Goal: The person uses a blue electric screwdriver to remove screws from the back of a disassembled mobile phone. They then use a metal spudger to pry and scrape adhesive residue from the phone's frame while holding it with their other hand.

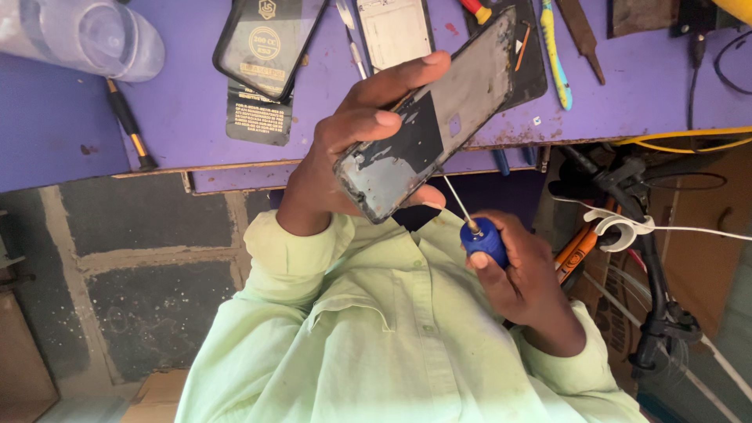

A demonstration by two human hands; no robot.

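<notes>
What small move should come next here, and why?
Probably tilt the phone frame in the left hand a little toward the camera. The shaft of the blue-handled screwdriver in the right hand runs up behind the frame's lower edge, so its tip is hidden and its seating cannot be checked.

The screwdriver (pixel 475 223) tip hides behind the phone frame (pixel 429 117) (contact point unseen).

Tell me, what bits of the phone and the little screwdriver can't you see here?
- Head view: the screwdriver tip is hidden behind the phone frame.
- The frame's far face is turned away.
- The left hand covers one long edge.
- The right hand wraps part of the blue handle.
- Screws: too small.
</notes>
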